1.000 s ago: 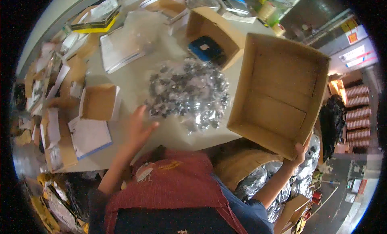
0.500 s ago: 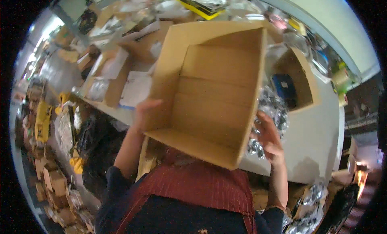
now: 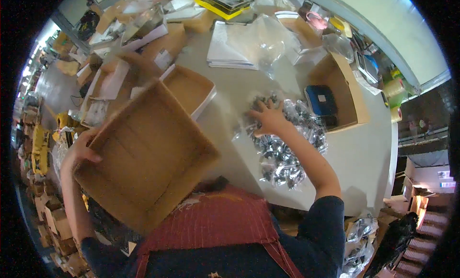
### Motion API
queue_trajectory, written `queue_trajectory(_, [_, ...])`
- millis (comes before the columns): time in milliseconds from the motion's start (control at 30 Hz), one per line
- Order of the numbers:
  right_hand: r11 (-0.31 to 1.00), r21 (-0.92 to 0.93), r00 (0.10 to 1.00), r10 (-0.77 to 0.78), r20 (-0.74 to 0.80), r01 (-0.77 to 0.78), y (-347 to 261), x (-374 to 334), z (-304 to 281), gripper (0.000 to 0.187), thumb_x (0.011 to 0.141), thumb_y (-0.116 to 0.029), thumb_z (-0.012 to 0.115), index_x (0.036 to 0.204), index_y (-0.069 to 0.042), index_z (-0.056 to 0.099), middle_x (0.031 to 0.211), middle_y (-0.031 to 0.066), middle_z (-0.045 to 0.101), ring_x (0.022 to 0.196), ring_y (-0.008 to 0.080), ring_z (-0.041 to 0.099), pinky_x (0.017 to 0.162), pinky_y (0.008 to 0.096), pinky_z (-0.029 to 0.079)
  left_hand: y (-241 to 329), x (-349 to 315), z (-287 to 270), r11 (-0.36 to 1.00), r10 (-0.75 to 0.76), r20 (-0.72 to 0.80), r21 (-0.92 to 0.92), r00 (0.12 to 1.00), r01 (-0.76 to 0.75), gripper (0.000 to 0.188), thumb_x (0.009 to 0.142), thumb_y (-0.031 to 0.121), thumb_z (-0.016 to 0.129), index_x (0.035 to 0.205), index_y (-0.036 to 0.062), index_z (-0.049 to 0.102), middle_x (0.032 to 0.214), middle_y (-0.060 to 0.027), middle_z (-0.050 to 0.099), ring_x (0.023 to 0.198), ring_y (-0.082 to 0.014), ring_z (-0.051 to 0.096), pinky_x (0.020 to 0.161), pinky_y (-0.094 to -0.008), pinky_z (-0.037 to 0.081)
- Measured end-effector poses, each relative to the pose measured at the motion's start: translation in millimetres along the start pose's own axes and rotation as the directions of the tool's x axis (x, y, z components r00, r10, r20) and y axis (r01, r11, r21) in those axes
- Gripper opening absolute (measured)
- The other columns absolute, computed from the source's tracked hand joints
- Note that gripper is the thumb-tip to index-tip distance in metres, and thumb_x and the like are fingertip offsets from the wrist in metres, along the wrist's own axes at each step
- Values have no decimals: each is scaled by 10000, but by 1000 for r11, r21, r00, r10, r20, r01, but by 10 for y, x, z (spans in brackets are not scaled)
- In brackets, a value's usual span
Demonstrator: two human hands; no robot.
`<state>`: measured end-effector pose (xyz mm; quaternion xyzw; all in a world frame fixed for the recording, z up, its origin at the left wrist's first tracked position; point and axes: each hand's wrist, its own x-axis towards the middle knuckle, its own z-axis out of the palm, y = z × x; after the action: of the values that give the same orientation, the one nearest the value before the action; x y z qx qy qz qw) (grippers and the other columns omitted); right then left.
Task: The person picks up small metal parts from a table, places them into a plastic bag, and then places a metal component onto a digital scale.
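My left hand [image 3: 82,152] grips the left edge of an open cardboard box [image 3: 148,153], thumb over the rim. The box hangs tilted in front of me at the table's left part, its bare inside facing up. Over on the right, my right hand [image 3: 271,119] lies with fingers spread on the far part of a heap of small clear plastic bags [image 3: 287,158] holding dark and silvery pieces. Too small to name is what each bag contains. The heap rests on the pale table [image 3: 357,168].
Right of the heap stands a cardboard box on its side [image 3: 342,91] with a blue device [image 3: 320,101] in it. Farther back lie a stack of papers [image 3: 230,48] and a clear plastic bag [image 3: 270,41]. Left of these is a shallow cardboard tray [image 3: 189,89], among several other boxes.
The cardboard box has swung left and down in my left hand. My right hand has left its side and reached onto the bagged pieces, which now show fully.
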<state>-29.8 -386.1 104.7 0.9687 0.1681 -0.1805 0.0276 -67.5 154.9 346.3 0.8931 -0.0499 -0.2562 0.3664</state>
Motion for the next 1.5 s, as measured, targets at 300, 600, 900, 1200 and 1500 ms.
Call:
queue_trajectory(300, [953, 295, 876, 87, -474, 65, 312, 57, 378, 527, 620, -394, 831, 1107, -233, 705, 1094, 127, 625, 1092, 379, 593, 883, 536, 499, 440, 1263, 494, 972, -25, 432, 222, 902, -80, 825, 660, 209, 745, 1448, 88, 532, 1363, -75, 623, 1206, -179, 556, 1050, -292, 407])
queue_trajectory(600, [-243, 879, 714, 685, -145, 411, 240, -399, 62, 393, 650, -232, 713, 956, 13, 690, 961, 67, 657, 813, 186, 626, 831, 307, 511, 579, 1627, 645, 969, -48, 489, 235, 871, -78, 825, 658, 206, 769, 1436, 63, 534, 1380, -83, 614, 1229, -190, 544, 1058, -306, 407])
queue_trajectory(900, [161, 734, 751, -181, -635, 660, -523, -199, -566, 541, 696, -176, 815, 1215, -102, 679, 1291, 120, 639, 1320, 289, 510, 1090, 409, 415, 336, 1726, 681, 992, -19, 541, 117, 841, -53, 811, 632, 87, 744, 1412, 10, 535, 1410, -81, 576, 1299, -194, 480, 1123, -318, 349])
queue_trajectory(1200, [960, 19, 876, -245, -414, 278, -496, 156, 724, 638, 731, -479, 776, 1316, -293, 604, 1522, 116, 420, 1467, 410, 254, 1160, 718, 132, 257, 1435, 680, 993, -117, 507, 61, 854, 100, 799, 666, 66, 670, 1447, 15, 505, 1324, -64, 620, 1163, -168, 557, 1040, -300, 428])
queue_trajectory(1500, [834, 542, 901, 152, -406, 104, -220, 12, 459, 344, 753, -277, 723, 1055, -113, 726, 1106, 136, 682, 974, 269, 641, 861, 404, 508, 486, 1475, 711, 997, -71, 491, 73, 868, 40, 821, 670, 139, 715, 1455, 30, 505, 1338, -58, 618, 1187, -173, 544, 1052, -298, 403])
